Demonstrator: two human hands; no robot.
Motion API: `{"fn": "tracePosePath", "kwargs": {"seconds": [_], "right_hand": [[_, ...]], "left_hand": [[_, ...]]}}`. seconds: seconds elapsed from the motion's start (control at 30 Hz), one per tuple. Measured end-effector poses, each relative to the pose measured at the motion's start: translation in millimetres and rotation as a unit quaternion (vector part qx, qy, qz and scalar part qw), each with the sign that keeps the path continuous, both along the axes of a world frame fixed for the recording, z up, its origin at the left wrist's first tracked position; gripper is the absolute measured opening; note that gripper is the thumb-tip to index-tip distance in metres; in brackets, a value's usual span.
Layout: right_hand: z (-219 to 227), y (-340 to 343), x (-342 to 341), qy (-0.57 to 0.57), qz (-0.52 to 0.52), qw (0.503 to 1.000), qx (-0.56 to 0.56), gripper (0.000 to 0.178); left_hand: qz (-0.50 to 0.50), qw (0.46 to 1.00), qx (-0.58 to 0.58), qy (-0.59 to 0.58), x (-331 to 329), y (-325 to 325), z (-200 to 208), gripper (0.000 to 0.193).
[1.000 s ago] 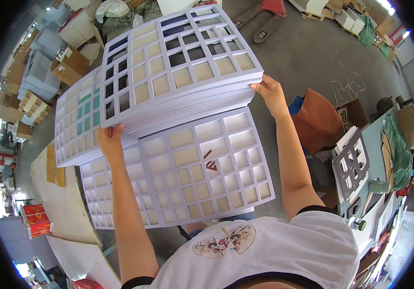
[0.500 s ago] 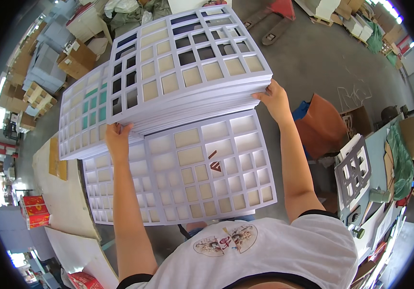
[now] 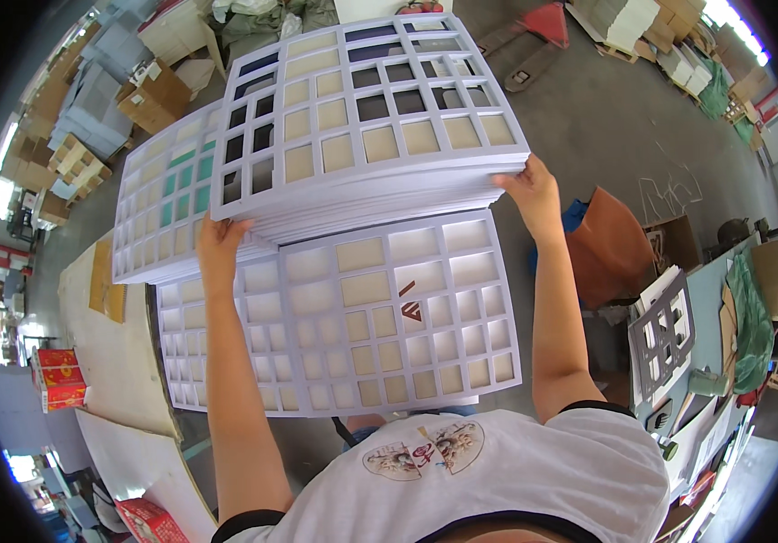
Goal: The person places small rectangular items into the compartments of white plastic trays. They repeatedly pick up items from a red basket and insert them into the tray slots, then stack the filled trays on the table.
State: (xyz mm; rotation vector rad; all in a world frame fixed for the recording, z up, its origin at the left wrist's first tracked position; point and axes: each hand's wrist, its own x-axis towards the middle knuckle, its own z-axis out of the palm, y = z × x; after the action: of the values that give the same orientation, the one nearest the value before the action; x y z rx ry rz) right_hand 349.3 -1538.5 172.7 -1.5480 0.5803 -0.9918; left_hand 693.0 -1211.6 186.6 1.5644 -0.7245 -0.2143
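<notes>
A white panel [image 3: 362, 178] with rows of rectangular cutouts lies over a stack of similar white sheets [image 3: 389, 201] in front of me. Through its openings show cream, black and dark blue patches. My left hand [image 3: 219, 253] is closed at the panel's near left corner, thumb along the edge. At the near right corner my right hand [image 3: 536, 197] grips the edge, its thumb on the front side. Closer to my body lies another white grid panel [image 3: 326, 308] with cream and white cells and a dark brown mark. The undersides of my fingers are partly hidden.
A stack of grid panels with teal cells [image 3: 149, 244] adjoins on the left, near a pale board-topped table [image 3: 127, 335]. At right stand an orange-brown chair [image 3: 611, 249] and a cluttered workbench [image 3: 710, 271]. A red pallet jack [image 3: 543, 27] sits on the floor beyond.
The top panel and both hands appear a little further right in the picture, and the panel's near left corner sits slightly higher. Both hands keep their hold.
</notes>
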Motion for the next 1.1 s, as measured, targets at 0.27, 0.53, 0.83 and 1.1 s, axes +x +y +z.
{"fn": "tracePosePath", "kwargs": {"seconds": [0.27, 0.53, 0.83, 1.1], "right_hand": [[21.1, 3.3, -6.1, 0.057, -0.056, 0.996, -0.051, 0.051], [14.5, 8.1, -4.9, 0.075, -0.13, 0.986, -0.069, 0.044], [8.5, 5.9, -4.8, 0.104, -0.049, 0.993, -0.022, 0.035], [14.2, 8.3, -9.2, 0.135, -0.048, 0.99, -0.02, 0.029]], "left_hand": [[0.053, 0.991, 0.085, -0.086, 7.2, 12.6, 11.2, 0.045], [0.104, 0.983, 0.118, -0.092, 6.5, 6.9, 13.0, 0.042], [0.053, 0.988, 0.113, -0.096, 4.0, 2.6, 8.1, 0.037], [0.061, 0.988, 0.131, -0.057, -4.7, 2.0, 9.0, 0.031]]}}
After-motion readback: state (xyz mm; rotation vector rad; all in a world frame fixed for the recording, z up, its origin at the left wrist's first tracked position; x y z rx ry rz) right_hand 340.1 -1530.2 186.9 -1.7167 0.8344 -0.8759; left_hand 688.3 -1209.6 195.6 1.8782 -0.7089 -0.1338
